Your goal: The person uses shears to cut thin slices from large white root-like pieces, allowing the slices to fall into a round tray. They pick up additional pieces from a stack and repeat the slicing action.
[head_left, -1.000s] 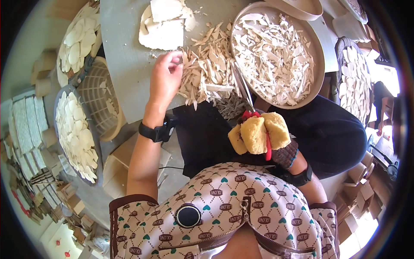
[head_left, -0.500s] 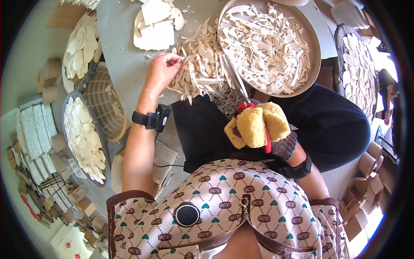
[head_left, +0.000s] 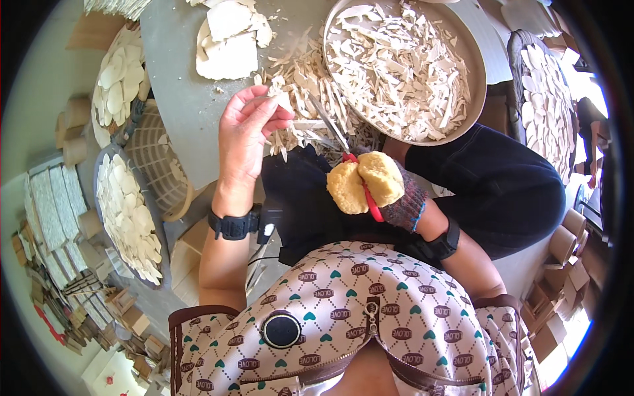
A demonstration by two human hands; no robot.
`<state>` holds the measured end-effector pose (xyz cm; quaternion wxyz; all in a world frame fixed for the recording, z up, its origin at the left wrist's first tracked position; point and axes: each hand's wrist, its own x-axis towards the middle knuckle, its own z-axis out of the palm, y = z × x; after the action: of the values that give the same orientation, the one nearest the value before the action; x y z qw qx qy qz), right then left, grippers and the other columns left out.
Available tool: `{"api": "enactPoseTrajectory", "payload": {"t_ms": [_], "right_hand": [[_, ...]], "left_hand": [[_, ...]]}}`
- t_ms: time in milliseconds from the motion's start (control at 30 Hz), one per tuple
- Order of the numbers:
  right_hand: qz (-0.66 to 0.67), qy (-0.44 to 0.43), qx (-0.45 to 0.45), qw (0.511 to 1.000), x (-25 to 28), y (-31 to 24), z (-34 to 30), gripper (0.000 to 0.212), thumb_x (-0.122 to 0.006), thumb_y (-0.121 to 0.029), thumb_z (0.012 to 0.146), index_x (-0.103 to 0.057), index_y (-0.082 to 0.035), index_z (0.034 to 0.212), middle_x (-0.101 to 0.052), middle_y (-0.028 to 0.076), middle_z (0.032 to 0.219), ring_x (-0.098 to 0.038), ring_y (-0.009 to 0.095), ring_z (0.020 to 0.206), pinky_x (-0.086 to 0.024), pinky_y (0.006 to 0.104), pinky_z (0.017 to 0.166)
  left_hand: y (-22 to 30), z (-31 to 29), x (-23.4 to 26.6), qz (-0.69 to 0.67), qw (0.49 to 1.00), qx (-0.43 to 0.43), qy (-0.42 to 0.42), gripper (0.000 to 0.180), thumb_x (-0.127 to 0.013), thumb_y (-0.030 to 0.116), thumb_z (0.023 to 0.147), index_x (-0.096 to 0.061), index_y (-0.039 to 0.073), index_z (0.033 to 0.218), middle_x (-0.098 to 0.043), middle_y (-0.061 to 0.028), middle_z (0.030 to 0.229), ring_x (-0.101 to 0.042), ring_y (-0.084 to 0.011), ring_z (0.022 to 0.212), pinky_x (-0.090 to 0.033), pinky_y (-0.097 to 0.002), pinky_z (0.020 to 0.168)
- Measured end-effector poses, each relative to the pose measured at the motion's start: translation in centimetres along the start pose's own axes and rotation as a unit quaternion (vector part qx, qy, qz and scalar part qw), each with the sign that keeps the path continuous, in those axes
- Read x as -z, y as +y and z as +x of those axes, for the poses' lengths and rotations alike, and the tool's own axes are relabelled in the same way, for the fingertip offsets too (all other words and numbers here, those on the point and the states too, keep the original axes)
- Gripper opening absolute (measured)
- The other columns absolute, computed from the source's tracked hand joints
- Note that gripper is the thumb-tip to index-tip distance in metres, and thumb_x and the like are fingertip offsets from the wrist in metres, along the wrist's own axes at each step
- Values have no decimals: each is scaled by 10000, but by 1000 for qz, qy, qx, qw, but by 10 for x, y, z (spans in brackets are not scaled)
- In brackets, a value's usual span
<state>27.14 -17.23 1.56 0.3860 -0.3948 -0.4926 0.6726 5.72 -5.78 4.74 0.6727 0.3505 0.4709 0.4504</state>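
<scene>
Left hand (head_left: pixel 243 140) seems to pinch a pale chip (head_left: pixel 284 101); gloved right hand (head_left: pixel 404 201) grips scissors (head_left: pixel 332 127) near the left fingers. Probably trimming; next cut calls for steady chip.

Bright overall, white glare at far right, pale slabs (head_left: pixel 228 56) overexposed, edges fisheye-bent, corners black.

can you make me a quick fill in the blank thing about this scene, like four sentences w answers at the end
1. The left hand is bare, but the ____ hand wears a knitted glove.
2. The visible handle of the scissors is coloured ____.
3. The spongy-looking padding by that handle is coloured ____.
4. A black band is strapped around each of the person's ____.

Missing words: right; red; yellow; wrists
</scene>
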Motion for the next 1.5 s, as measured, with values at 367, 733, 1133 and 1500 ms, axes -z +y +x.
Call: {"api": "enactPoseTrajectory", "payload": {"t_ms": [367,733,1133,1500], "right_hand": [[44,7,-32,998,3,6,1,262,-556,-130,848,-521,-23,1084,-602,101,997,-587,205,930,-460,284,831],[190,40,-5,981,13,-10,-3,256,-518,-168,877,-518,31,1038,-592,90,927,-581,154,859,-469,273,769],[-215,-30,11,976,18,-13,6,400,-674,-218,690,-542,-69,1038,-615,161,871,-609,327,803,-497,348,705],[-254,-33,-4,967,21,-15,5,399,-686,-243,688,-562,-41,1009,-630,136,859,-618,317,796,-495,329,702]], "left_hand": [[-26,-3,-29,32,999,2,25,140,-605,21,805,-560,-11,934,-626,-97,799,-621,-142,672,-530,-247,609],[7,31,-24,173,982,28,-71,172,-598,66,821,-571,-23,965,-632,-95,847,-618,-132,722,-522,-233,635],[5,150,-9,751,601,-218,168,356,-686,269,703,-586,19,936,-625,-131,821,-602,-274,717,-482,-361,679],[21,81,33,144,985,5,98,270,-551,49,837,-514,-58,1083,-609,-95,886,-640,-203,698,-528,-241,589]]}}
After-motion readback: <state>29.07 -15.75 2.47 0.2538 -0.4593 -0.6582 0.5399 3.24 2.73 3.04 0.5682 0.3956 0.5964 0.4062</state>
